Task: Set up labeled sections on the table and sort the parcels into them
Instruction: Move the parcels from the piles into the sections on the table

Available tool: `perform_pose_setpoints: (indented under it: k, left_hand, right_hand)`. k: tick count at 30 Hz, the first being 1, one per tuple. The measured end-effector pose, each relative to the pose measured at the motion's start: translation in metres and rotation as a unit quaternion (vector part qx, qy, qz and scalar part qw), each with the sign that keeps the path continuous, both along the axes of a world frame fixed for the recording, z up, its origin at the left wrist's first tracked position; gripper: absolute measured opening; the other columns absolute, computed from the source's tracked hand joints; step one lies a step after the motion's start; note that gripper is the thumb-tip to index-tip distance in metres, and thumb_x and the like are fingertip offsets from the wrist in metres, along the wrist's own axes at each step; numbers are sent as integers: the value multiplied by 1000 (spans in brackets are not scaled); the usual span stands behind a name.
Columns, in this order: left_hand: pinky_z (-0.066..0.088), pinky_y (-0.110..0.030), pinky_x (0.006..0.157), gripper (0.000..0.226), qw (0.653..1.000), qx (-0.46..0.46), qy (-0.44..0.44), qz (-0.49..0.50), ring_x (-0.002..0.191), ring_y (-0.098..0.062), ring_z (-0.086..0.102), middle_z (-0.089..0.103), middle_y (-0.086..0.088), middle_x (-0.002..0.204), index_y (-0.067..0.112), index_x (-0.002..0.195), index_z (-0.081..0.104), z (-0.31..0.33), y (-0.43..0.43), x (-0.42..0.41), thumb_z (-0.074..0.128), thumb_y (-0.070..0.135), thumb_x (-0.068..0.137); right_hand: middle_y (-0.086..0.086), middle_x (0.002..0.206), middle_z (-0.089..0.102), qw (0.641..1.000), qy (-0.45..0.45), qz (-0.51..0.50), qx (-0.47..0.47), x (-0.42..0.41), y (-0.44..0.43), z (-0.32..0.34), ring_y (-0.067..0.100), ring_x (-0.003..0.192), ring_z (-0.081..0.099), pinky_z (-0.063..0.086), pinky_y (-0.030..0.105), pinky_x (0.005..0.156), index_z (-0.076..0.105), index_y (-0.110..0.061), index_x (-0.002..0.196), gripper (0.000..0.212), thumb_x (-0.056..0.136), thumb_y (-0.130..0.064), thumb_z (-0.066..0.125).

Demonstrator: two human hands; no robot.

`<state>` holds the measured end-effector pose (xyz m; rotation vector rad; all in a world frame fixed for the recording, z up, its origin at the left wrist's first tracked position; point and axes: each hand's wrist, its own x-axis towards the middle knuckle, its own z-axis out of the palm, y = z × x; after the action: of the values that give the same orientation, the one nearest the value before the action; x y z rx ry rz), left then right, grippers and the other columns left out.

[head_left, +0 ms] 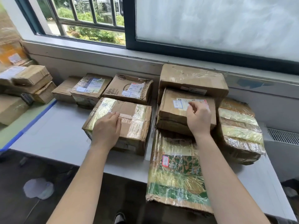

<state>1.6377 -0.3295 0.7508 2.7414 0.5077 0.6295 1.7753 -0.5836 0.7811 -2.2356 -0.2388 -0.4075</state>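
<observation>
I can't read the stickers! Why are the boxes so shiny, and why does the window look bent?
Head view: window daylight glares off the tape-wrapped green-printed parcel and the taped box under the left hand; head view: the wide lens curves the window frame; head view: the far-left boxes look blurred.

Free passage: bare tabletop [53, 136] at the front-left corner. Obstacles: row of parcels [129, 88] along the rear edge, stacked boxes [191, 78] filling the right half.
</observation>
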Motion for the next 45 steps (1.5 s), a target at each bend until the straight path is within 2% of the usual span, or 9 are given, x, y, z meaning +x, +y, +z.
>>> perform_pose_setpoints:
  k: [6, 11, 14, 17, 22, 26, 31, 41, 45]
  left_hand:
    - [47, -42, 86, 29, 999, 21, 9, 47, 105, -32, 63, 67, -14, 117, 4, 118, 66, 10, 32, -37, 54, 16, 94]
    - [47, -42, 92, 31, 996, 14, 6, 84, 109, -28, 63, 66, -12, 119, 6, 121, 65, 15, 72, -76, 51, 19, 97]
    - [46, -41, 96, 32, 994, 13, 9, 112, 111, -25, 62, 65, -10, 121, 6, 123, 63, 19, 107, -101, 49, 20, 97]
    - [44, -42, 101, 34, 991, 13, 10, 134, 115, -24, 60, 63, -9, 125, 8, 126, 61, 22, 148, -128, 48, 23, 98]
    - [45, -44, 94, 34, 990, 22, -1, 137, 110, -29, 62, 66, -12, 119, 5, 118, 65, 30, 225, -174, 46, 22, 96]
    - [44, -43, 96, 43, 991, 31, 5, 133, 111, -27, 62, 66, -11, 119, 6, 117, 66, 39, 283, -204, 39, 27, 92]
    - [43, -44, 100, 44, 989, 32, 1, 144, 116, -23, 59, 65, -9, 123, 8, 121, 64, 42, 347, -236, 37, 29, 92]
    - [37, -44, 105, 47, 986, 38, -18, 160, 121, -23, 55, 61, -8, 128, 9, 126, 61, 63, 452, -232, 34, 31, 94]
    - [38, -43, 104, 47, 986, 45, -24, 161, 118, -25, 57, 63, -11, 124, 6, 124, 62, 69, 498, -218, 37, 30, 93]
  right_hand:
    - [12, 113, 68, 994, -16, 110, -18, -30, 68, 2, 22, 107, 61, 40, 20, 89, 66, -3, 119, 27, 97, -9, 52]
    - [8, 114, 69, 983, 0, 182, -27, -60, 140, 4, 19, 107, 63, 48, 25, 90, 66, -7, 121, 29, 96, -15, 53]
    - [6, 114, 70, 975, 2, 218, -39, -81, 188, 5, 18, 107, 63, 43, 18, 91, 67, -7, 120, 29, 96, -16, 54]
    - [7, 112, 71, 966, 10, 255, -33, -106, 239, 5, 19, 103, 64, 50, 28, 92, 68, -7, 118, 27, 95, -14, 55]
    - [9, 108, 72, 963, 34, 269, -4, -150, 327, 4, 21, 100, 65, 52, 38, 93, 69, -8, 116, 27, 93, -13, 57]
    - [7, 109, 72, 961, 39, 273, 16, -187, 390, 4, 18, 98, 65, 51, 28, 89, 70, -8, 116, 26, 94, -16, 58]
    - [6, 104, 73, 953, 45, 297, 30, -219, 458, 3, 15, 92, 66, 53, 31, 87, 72, -8, 111, 25, 94, -19, 58]
    - [4, 95, 75, 944, 29, 327, 35, -208, 578, 17, 15, 87, 68, 53, 30, 82, 74, -10, 104, 21, 92, -19, 60]
    - [2, 97, 74, 943, 33, 328, 44, -192, 625, 26, 11, 85, 66, 48, 22, 77, 74, -11, 106, 22, 93, -22, 60]
